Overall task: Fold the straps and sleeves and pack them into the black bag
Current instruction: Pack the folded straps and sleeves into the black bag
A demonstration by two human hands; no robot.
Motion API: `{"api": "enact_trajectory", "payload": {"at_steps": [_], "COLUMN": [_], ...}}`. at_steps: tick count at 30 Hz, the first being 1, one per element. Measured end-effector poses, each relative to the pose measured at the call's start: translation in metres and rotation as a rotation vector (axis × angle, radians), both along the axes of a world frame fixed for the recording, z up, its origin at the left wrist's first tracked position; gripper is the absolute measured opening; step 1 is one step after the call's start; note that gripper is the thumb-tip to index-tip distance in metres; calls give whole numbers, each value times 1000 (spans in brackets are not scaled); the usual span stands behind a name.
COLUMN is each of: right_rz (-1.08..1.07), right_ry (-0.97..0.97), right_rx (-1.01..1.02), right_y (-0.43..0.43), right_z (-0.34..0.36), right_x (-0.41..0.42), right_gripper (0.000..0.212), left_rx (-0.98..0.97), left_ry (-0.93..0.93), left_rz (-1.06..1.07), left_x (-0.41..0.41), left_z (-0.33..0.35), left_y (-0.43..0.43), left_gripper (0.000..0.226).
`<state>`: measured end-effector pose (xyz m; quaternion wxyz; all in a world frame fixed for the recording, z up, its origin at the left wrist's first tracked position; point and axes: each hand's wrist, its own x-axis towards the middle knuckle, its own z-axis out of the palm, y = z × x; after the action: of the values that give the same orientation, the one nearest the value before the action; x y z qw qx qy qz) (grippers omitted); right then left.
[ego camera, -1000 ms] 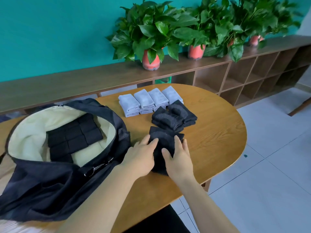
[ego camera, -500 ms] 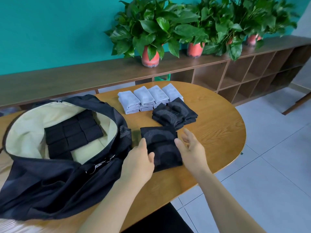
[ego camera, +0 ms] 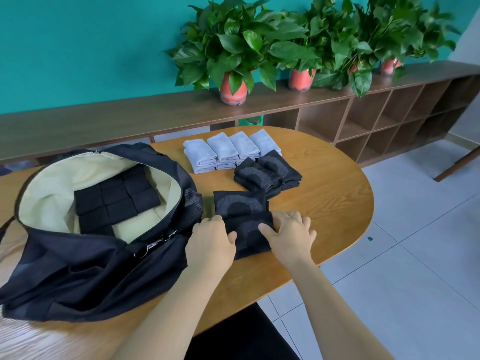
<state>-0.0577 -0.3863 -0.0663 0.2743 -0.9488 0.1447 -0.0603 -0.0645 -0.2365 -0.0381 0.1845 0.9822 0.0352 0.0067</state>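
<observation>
Both hands have closed in since half a second ago. Then my right hand hung open off the cloth's right side; now the left hand (ego camera: 210, 242) and the right hand (ego camera: 292, 233) sit on the near half of the black sleeve (ego camera: 240, 209). Each thumb lies on top and the fingers (ego camera: 298, 220) curl down at the side edge, so I read both hands as pinching the sleeve. Whether any fingertip is tucked under it I cannot tell.

It lies flat on the table (ego camera: 330, 203), its long axis running almost 6 to 12 o'clock. The far half stretches away from my fingers toward 12, with nothing holding it. I judge the fold has to travel along that axis, with the near end lifted and laid over toward 12. My hands sit level on either edge, neither one ahead.

At 9 o'clock from the sleeve, just beside it, the black bag (ego camera: 91, 268) gapes open with folded black pieces (ego camera: 117, 201) in rows inside. The left hand is the nearer one for the drop-in. A stack of folded black sleeves (ego camera: 267, 175) waits at 1 o'clock, with the folded grey sleeves (ego camera: 228, 152) beyond it.
</observation>
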Motion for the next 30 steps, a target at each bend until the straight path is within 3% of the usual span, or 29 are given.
{"api": "enact_trajectory", "payload": {"at_steps": [4,9,13,19,22,24,30], "right_rz": [-17,-31,-22,18,58,52,33], "right_ry": [-43,103,92,-121,-186,-178,-66], "right_rx": [0,68,98,59,42,64,267], "right_y": [3,-2,-3,2,3,3,-3], "right_z": [-2,0,1,-4,-7,-7,11], "right_x": [-4,-3,-1,-4,-7,-8,-10], "right_gripper": [33,50,42,18,15,14,15], "left_rx": [-65,-126,-227,-273,-200,-169,-299], "left_ry": [-40,24,-30,-114,-58,-23,15], "left_rz": [-11,-14,-8,-11,-19,-12,-16], "left_x": [-3,-2,-4,-7,-1,-1,0], "left_z": [-4,-3,-9,-16,-14,-11,-2], "left_y": [3,3,2,4,8,9,12], "left_gripper": [46,43,38,43,16,30,23]}}
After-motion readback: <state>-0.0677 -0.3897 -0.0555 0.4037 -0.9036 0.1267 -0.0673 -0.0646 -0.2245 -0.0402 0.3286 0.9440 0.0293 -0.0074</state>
